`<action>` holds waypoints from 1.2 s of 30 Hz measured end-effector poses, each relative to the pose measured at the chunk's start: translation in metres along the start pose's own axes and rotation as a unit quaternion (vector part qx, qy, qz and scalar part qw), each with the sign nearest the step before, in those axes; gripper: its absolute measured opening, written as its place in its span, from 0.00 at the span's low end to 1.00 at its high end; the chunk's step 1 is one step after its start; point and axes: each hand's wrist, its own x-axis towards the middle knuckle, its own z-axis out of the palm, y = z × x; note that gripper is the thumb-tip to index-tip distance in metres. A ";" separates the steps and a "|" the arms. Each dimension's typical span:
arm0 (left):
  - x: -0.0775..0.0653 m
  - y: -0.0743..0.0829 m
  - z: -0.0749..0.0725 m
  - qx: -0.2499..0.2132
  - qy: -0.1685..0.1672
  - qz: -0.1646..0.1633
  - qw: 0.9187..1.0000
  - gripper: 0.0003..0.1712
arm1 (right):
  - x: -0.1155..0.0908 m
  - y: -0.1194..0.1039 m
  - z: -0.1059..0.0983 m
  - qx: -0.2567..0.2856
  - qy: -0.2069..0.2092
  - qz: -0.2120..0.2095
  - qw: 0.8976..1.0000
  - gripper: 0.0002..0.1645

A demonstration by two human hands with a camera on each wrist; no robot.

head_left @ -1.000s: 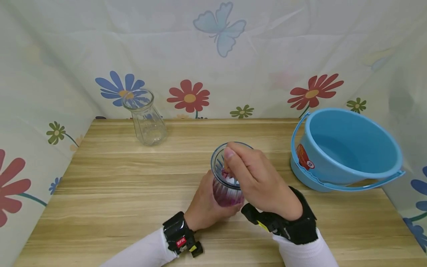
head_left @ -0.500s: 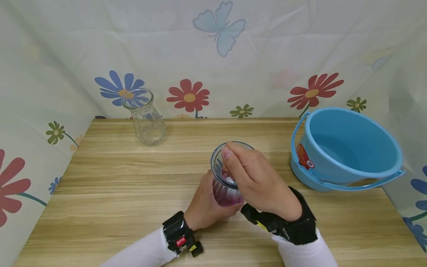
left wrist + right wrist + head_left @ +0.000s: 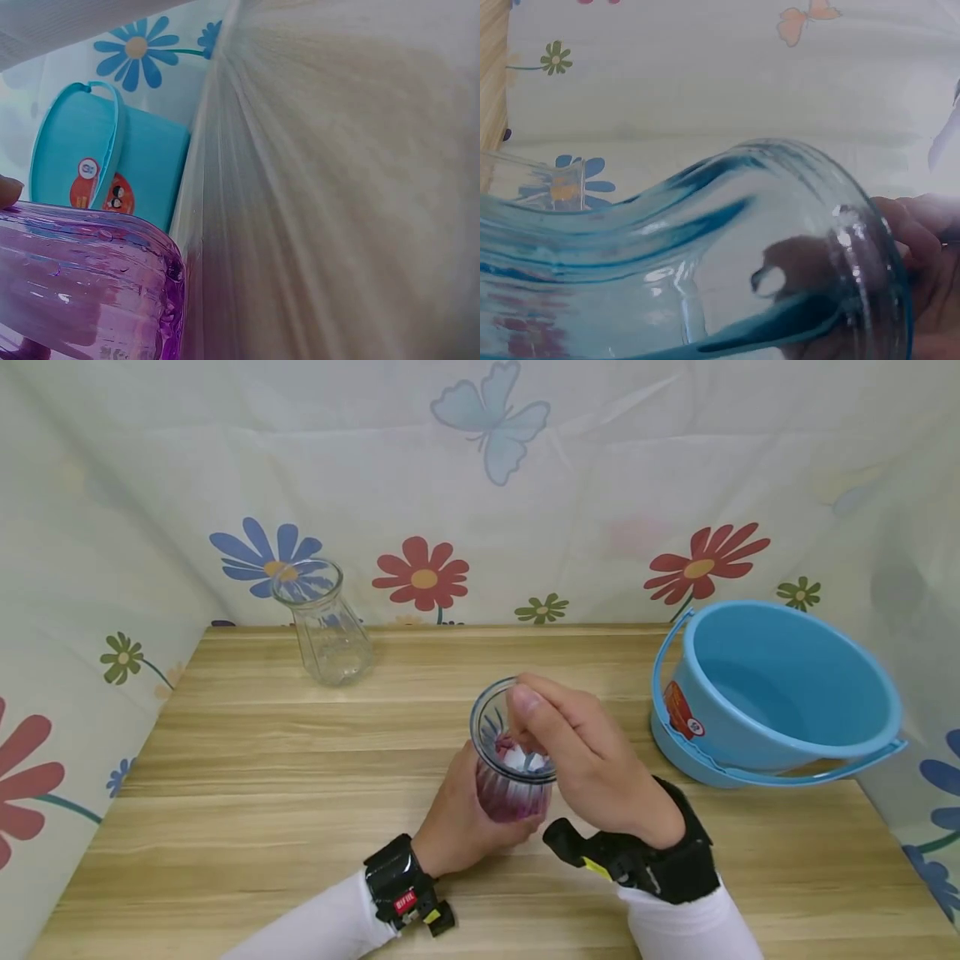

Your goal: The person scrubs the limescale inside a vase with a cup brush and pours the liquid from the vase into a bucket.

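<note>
A ribbed glass vase [image 3: 517,789], blue-tinted at the rim and purple toward its base, stands in front of me. Around its lower body my left hand [image 3: 468,818] is wrapped, and a fingertip shows at the purple glass [image 3: 90,285] in the left wrist view. My right hand [image 3: 588,756] is over the mouth, its fingers curled and dipping inside the rim. Through the clear blue-edged glass [image 3: 705,247] in the right wrist view these fingers appear distorted. White and reddish patches show inside the vase; I cannot tell what the right fingers hold.
A clear glass vase [image 3: 333,647] stands at the back left of the wooden table [image 3: 262,777]. To the right is a blue bucket [image 3: 787,685] with its handle hanging toward the front. A flower-printed curtain [image 3: 600,485] encloses the back and sides.
My right hand has shifted slightly to the right over the vase mouth, so more of the inside shows. The left hand keeps its hold on the vase.
</note>
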 end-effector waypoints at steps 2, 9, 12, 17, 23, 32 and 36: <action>0.000 0.000 0.000 0.001 -0.002 -0.003 1.000 0.60 | 0.000 0.000 -0.001 0.019 0.001 -0.015 1.000 0.20; -0.001 0.003 -0.001 0.020 -0.006 -0.014 1.000 0.60 | 0.000 0.001 -0.004 0.080 0.024 -0.038 0.996 0.22; 0.000 0.003 -0.001 0.025 -0.005 -0.009 1.000 0.59 | 0.000 -0.001 -0.005 0.115 0.034 -0.062 0.991 0.21; 0.000 0.003 -0.001 0.025 -0.005 -0.008 1.000 0.59 | -0.002 -0.002 -0.005 0.154 0.052 -0.104 0.981 0.21; -0.001 0.003 -0.001 0.034 -0.003 -0.015 0.999 0.60 | -0.009 0.004 -0.006 0.191 0.086 -0.147 0.967 0.22; -0.002 0.002 -0.001 0.024 -0.004 -0.015 1.000 0.60 | 0.000 0.001 -0.001 0.146 0.088 -0.119 0.978 0.22; -0.001 0.011 -0.002 0.015 -0.003 -0.012 1.000 0.59 | 0.003 0.002 0.001 0.123 0.078 -0.100 0.984 0.21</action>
